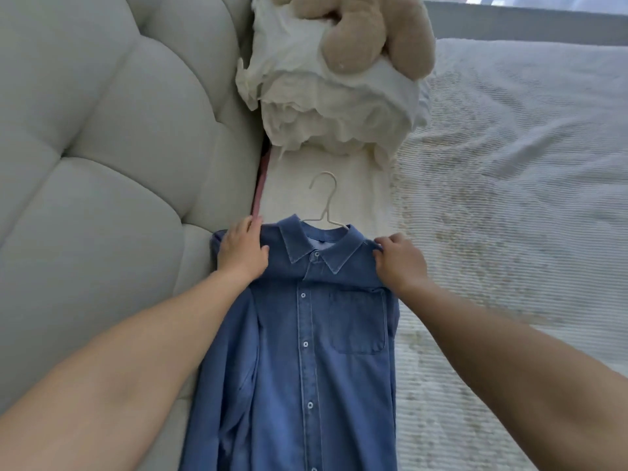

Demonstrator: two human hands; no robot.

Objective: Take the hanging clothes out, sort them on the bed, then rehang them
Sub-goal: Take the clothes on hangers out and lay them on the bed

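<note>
A blue denim shirt (306,351), buttoned and with a chest pocket, lies face up on the bed on a white hanger (324,202) whose hook sticks out past the collar. My left hand (243,249) grips the shirt's left shoulder, fingers curled over its edge. My right hand (399,260) pinches the right shoulder seam. A cream garment (339,195) lies flat on the bed beneath the hanger's hook.
A padded grey headboard (102,147) fills the left side. A ruffled white pillow (326,110) with a beige plush toy (370,32) on it sits beyond the shirt. The white textured bedspread (509,198) stretches to the right.
</note>
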